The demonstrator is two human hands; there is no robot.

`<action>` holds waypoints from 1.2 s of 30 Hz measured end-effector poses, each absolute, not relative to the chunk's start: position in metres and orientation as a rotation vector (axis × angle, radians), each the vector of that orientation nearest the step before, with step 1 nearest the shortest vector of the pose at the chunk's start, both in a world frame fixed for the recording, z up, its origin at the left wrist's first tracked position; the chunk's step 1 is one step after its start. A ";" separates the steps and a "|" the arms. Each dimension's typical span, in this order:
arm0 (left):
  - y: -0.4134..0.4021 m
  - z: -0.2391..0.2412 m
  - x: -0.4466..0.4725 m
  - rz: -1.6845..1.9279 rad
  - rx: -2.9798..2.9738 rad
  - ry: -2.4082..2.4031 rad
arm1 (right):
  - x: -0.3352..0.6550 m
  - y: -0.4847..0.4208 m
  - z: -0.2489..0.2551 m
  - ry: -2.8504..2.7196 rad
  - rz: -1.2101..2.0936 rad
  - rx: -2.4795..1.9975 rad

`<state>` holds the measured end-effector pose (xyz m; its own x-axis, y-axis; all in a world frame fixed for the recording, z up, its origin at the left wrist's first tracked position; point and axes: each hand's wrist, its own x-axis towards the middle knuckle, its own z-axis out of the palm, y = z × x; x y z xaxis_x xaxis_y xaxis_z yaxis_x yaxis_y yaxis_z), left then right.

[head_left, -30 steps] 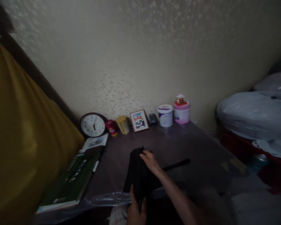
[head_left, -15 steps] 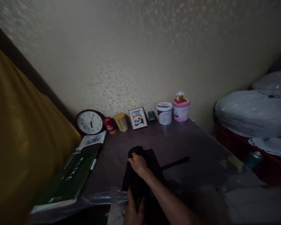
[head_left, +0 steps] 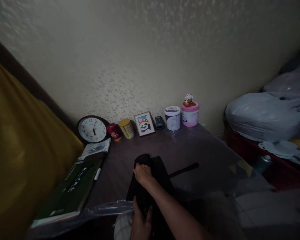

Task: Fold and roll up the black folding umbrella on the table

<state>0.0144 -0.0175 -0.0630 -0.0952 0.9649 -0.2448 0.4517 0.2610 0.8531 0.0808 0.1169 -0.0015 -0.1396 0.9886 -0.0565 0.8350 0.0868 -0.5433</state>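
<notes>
A black cloth item point(head_left: 162, 170) with a narrow strap point(head_left: 185, 169) lies at the table's near edge, the strap stretched out to the right. My right hand point(head_left: 143, 174) is closed over the bunched upper left part of the cloth, its fingertips partly hidden. Lower down, my left hand point(head_left: 140, 224) grips the near part, thumb and forefinger on either side of a small ring. The other fingers of that hand are out of sight. Dim light hides the cloth's folds and exact kind.
Along the wall stand a clock point(head_left: 92, 129), a red can point(head_left: 114, 132), a yellow tin point(head_left: 126, 128), a framed panda picture point(head_left: 144, 123) and two tubs, one topped by a cat figurine point(head_left: 189, 99). A green book point(head_left: 72, 190) and white marker point(head_left: 97, 174) lie left.
My right hand's fingers have curled further down into the cloth. The whole view has shifted slightly, while the left hand keeps its place on the near part.
</notes>
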 end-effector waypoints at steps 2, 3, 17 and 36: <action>-0.019 -0.061 0.016 0.837 1.351 1.701 | 0.080 0.117 -0.004 -2.052 0.649 -1.802; -0.020 -0.059 0.017 0.879 1.359 1.709 | 0.079 0.117 -0.006 -2.054 0.643 -1.798; -0.022 -0.051 0.024 0.757 1.478 1.721 | 0.121 0.085 -0.020 -1.816 0.655 -1.379; -0.025 -0.030 0.022 0.816 1.229 1.641 | 0.217 0.073 -0.059 -1.519 0.646 -1.722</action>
